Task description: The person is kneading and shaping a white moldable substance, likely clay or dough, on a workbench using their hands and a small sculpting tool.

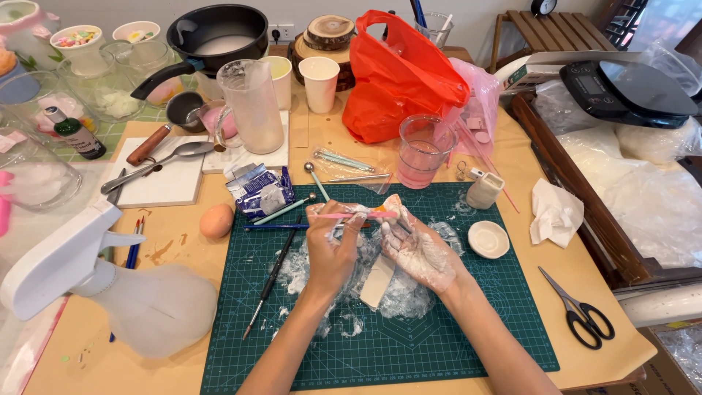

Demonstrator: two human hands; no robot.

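From my remote seat I see both hands meeting at the centre of the frame, over the green cutting mat [409,344]. The left hand [333,249] is closed around a thin pink stick [358,215], pinching it level. The right hand [417,249] (caked in white paste) lies palm up with fingers loosely curled, cradling a small pale piece [391,205] against the stick's tip; what the piece is, I cannot tell. Beneath the hands lies crumpled clear film [406,296] smeared white. A brown egg [216,220] sits left of the mat, black scissors [581,314] at lower right.
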